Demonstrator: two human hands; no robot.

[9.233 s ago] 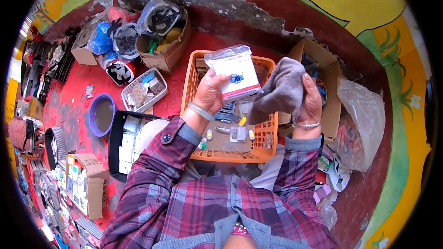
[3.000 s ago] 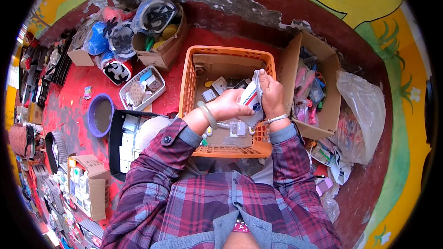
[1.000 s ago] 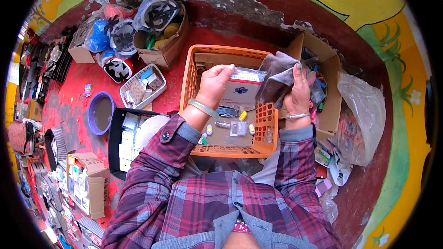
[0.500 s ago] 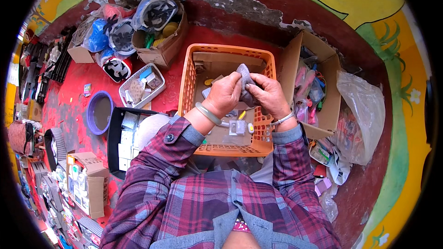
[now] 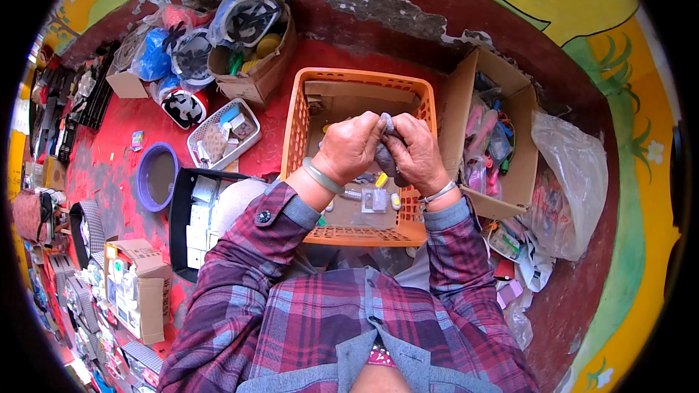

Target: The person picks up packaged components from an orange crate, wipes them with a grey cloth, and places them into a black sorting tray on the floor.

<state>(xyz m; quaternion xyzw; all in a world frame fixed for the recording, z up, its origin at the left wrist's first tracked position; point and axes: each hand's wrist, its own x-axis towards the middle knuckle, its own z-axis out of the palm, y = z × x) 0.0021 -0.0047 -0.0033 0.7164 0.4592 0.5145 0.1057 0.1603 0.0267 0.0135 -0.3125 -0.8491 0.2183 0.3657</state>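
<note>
Above the orange plastic basket (image 5: pixel 364 75), a crumpled grey cloth (image 5: pixel 386 156) is held between my two hands. My left hand (image 5: pixel 348 147) pinches its upper part with fingers curled in. From the other side my right hand (image 5: pixel 421 154) grips it, thumb and fingers closed on the fabric. Part of the cloth hangs below the fingers; whether something is wrapped inside is hidden. In the basket lie a clear plastic box (image 5: pixel 375 201), a small yellow piece (image 5: pixel 381 180) and a small white-and-yellow oval thing (image 5: pixel 395 201). My hands cover part of the basket's contents.
A tall cardboard box (image 5: pixel 524 153) of packaged goods adjoins the basket's right side, with a clear plastic sheet (image 5: pixel 579 182) beyond it. To the left are a white basket (image 5: pixel 255 131), a purple basin (image 5: pixel 145 193) and a black box (image 5: pixel 177 225). Another filled carton (image 5: pixel 247 87) stands farther back.
My hands have come closer together and turned, with knuckles now more upward. The cloth is bunched smaller between them. The basket has barely shifted.
</note>
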